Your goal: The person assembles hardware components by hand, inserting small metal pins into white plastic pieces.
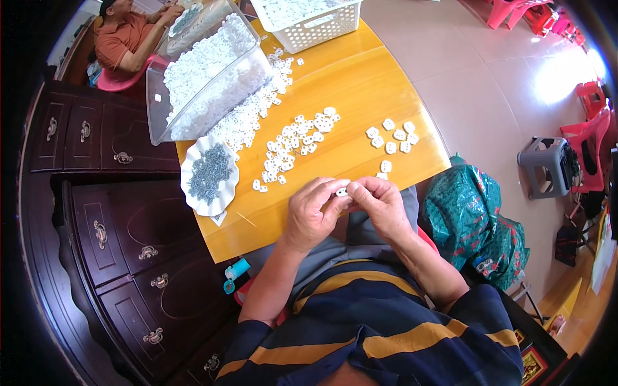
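My left hand [310,213] and my right hand [381,204] meet over the near edge of the table. Between their fingertips they pinch a small white plastic piece with dark holes [342,192]; the fingers cover part of it. Just beyond lies a loose group of similar white pieces [293,140]. To the right of it several more white pieces [390,147] sit apart. A white scalloped dish [191,154] on the left holds a heap of small grey metal screws [210,172]. No tool shows in either hand.
On the yellow wooden table [367,77] stand a clear bin [154,109] and a white basket [315,35], both full of white pieces. A thin stick [246,219] lies near the dish. Dark drawers [129,225] flank the left, green bags [463,212] the right. Another person [122,38] sits far left.
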Demonstrator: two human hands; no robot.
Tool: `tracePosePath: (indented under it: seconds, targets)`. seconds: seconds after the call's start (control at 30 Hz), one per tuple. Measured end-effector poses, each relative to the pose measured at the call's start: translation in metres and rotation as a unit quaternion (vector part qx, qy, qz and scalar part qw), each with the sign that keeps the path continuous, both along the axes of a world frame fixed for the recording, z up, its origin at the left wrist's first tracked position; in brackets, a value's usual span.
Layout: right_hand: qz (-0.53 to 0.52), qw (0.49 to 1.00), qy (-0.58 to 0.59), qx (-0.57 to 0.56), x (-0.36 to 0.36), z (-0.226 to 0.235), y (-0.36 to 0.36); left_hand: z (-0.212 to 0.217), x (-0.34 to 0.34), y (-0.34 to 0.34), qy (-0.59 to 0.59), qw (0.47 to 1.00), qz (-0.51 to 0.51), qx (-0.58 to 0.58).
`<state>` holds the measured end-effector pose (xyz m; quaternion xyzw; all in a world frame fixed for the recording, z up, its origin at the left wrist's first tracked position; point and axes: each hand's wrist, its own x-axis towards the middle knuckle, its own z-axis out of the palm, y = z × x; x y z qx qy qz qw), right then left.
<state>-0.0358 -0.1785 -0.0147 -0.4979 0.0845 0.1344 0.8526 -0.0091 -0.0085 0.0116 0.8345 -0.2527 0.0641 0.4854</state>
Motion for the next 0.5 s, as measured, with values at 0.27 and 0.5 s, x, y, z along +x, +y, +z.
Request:
tracePosePath:
  seconds: [0.27,0.5]
  targets:
    - [-0.052,0.993,-0.027,-0.098,0.005,0.007,-0.005,-0.009,-0.007,0.011,0.079,0.994,0.012,-0.079]
    - [-0.101,0.916,-0.081,-0.379,0.027,0.015,-0.048,-0.026,0.006,0.043,-0.050,0.974,0.152,0.159]
